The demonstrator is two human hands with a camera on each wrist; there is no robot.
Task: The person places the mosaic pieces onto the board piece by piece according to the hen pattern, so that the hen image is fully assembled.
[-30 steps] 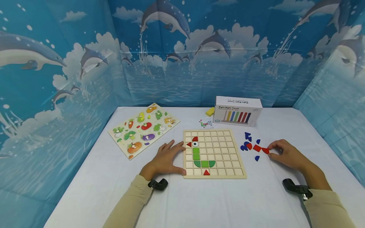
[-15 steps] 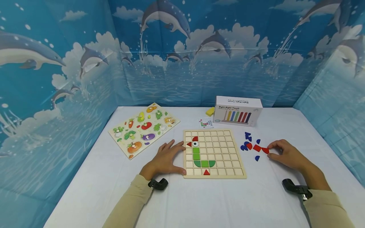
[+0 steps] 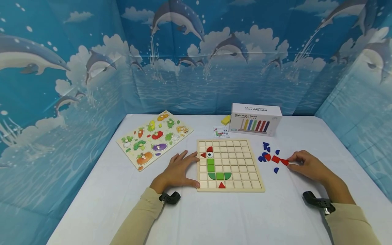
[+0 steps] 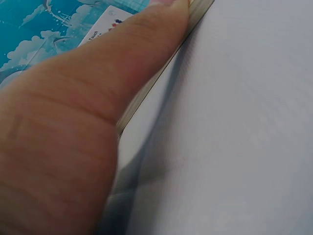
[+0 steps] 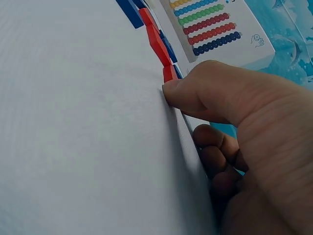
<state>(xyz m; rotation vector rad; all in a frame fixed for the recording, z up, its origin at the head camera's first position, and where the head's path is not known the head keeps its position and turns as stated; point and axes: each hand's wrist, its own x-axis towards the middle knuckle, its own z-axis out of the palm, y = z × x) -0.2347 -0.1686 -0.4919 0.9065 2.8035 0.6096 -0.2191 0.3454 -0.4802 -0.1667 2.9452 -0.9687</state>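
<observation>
A wooden grid board (image 3: 235, 168) lies in front of me. On it are a red half-round piece (image 3: 209, 149), an eye tile (image 3: 209, 155), red triangles (image 3: 222, 185) and several green pieces (image 3: 211, 168) in an L shape. My left hand (image 3: 176, 173) rests at the board's left edge, thumb and fingers spread and touching it. Right of the board, my right hand (image 3: 310, 167) pinches a red rounded wedge piece (image 3: 284, 162) between thumb and fingertips, low over the cloth. The wedge touches a red square (image 3: 275, 159); in the right wrist view the thumb (image 5: 195, 93) partly hides it.
Several blue pieces (image 3: 265, 145) and another red piece (image 3: 267, 157) lie right of the board. A pattern card (image 3: 221, 132), a yellow block (image 3: 225, 119) and a white box (image 3: 255, 119) stand behind it. A vegetable puzzle board (image 3: 154, 140) lies back left.
The red wedge and the red square have slid very slightly left with my right hand. My left hand and the grid board have stayed put.
</observation>
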